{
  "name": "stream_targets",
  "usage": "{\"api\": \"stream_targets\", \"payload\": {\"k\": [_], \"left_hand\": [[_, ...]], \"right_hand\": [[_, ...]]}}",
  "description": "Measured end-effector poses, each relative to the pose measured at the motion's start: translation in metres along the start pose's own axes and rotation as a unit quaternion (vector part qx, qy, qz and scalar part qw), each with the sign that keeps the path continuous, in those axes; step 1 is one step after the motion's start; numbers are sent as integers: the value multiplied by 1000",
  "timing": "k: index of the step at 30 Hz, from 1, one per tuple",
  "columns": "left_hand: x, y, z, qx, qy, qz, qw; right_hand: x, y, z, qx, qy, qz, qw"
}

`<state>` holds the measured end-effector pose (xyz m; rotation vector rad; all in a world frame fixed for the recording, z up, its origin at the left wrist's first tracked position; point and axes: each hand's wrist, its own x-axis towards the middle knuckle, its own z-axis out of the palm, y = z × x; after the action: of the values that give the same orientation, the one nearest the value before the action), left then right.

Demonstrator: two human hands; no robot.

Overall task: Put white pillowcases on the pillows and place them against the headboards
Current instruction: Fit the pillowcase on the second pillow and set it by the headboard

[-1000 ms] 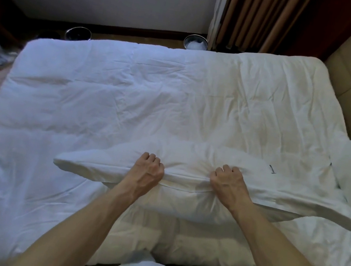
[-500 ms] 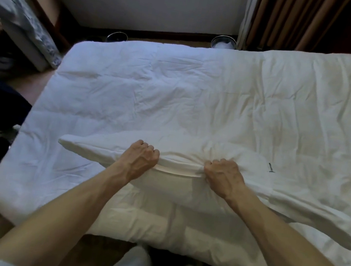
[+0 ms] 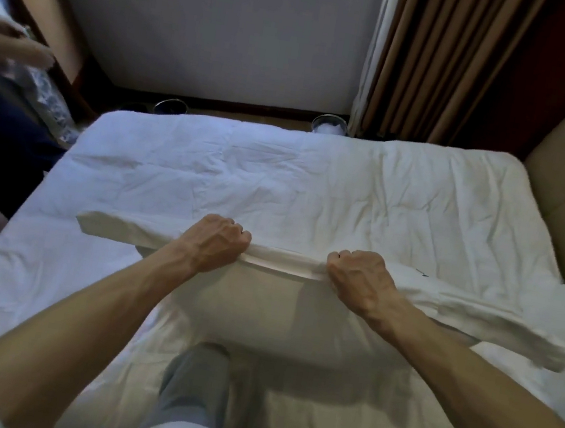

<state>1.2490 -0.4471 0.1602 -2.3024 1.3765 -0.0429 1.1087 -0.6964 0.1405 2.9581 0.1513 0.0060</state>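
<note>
Both fists clenched on the case's point(image 3: 480, 311) top hem: left hand point(image 3: 215, 244), right hand point(image 3: 361, 281). Pillow point(image 3: 259, 306) hung over the bed's point(image 3: 279, 176) near edge. Looked soft, light, floppy; loose ends drooped. Best held at the hem corners.

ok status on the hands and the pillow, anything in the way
Left hand and right hand both fisted on white fabric pillowcase. Pillow hanging above white duvet. Nothing blocking.

Both arms outstretched, left hand point(image 3: 214, 241) fisted, right hand point(image 3: 359, 279) fisted, knuckles up
</note>
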Motion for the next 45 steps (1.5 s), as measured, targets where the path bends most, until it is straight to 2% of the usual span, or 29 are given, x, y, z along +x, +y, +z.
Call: {"api": "stream_targets", "payload": {"k": [3,9,15,18,23,25,30,34,38,41,45], "left_hand": [[35,-22,-9,-3,37,15,999],[147,-56,-24,-31,68,87,993],[257,-50,17,-94,75,203,972],[293,-59,55,-122,112,262,951],[325,-72,112,-215,125,260,933],[330,-74,117,-216,128,255,934],[336,-82,95,-193,94,299,930],[346,-95,74,-161,111,316,928],[352,-109,52,-121,167,344,916],[363,-116,23,-112,218,327,913],[380,-116,-27,-81,246,299,918]], "right_hand": [[15,25,-15,-29,-6,29,999],[46,78,-34,-32,-106,99,989],[69,110,19,44,-211,230,949],[78,118,54,83,-217,282,931],[98,127,83,122,-250,337,899],[105,129,86,109,-260,344,896],[118,128,80,76,-245,339,905],[124,140,55,64,-232,336,910],[125,152,26,69,-235,342,907],[123,169,1,62,-203,347,913],[109,198,-30,44,-178,360,915]]}}
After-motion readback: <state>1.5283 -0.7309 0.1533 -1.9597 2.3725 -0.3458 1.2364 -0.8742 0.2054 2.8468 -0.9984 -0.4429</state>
